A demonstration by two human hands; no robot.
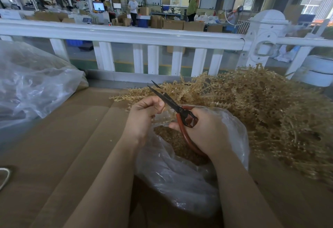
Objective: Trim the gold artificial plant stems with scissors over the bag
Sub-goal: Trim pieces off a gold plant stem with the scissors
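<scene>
My right hand (207,130) grips the red handles of the scissors (169,101), whose dark blades stand apart and point up and to the left. My left hand (144,112) pinches a short gold stem piece (163,109) just beside the blades. Both hands hover over a clear plastic bag (180,173) that holds brown-gold trimmings. A large heap of gold artificial plant stems (261,105) lies to the right and behind the hands.
The work surface is brown cardboard (72,137). A big clear plastic bag (32,83) with gold material sits at the left. A white railing (126,36) runs across behind the table. Two people stand far off among cardboard boxes.
</scene>
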